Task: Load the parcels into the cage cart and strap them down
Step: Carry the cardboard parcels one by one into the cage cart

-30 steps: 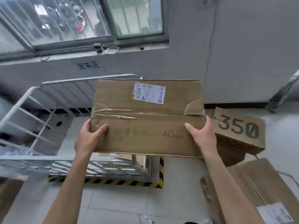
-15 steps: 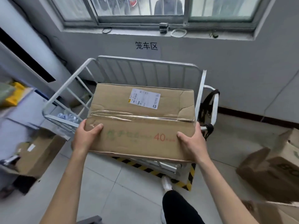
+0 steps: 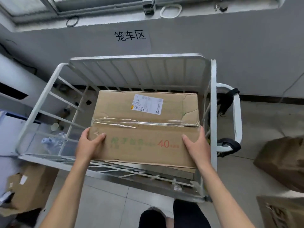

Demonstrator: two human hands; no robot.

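Carton (image 3: pixel 28 186), open, on the floor well left of the fingers and outside the cart.

Cage cart (image 3: pixel 136 57), white rails, directly ahead of both hands.

Left hand (image 3: pixel 89 145), fingers clamped on the parcel's near left corner, thumb on top.

Parcel (image 3: pixel 144 129), taped brown box with a shipping label (image 3: pixel 148 104), held level between the fingers inside the cart's rails, toward its right side. Whether it rests on the cardboard showing just beneath cannot be told.

Right hand (image 3: pixel 196 145), fingers clamped on the near right corner, thumb on top, just beside the cart's right rail.

Strap (image 3: pixel 228 143), black, looped on the cart's handle to the right of the fingers, not yet used.

Cartons (image 3: pixel 283 162), two, on the floor well right of the fingers, not loaded.

Hazards, as judged: the right fingers could get pinched between parcel and rail during lowering. The torn far right flap may snag. A tilted landing on the cardboard below could shift the load under the strap.
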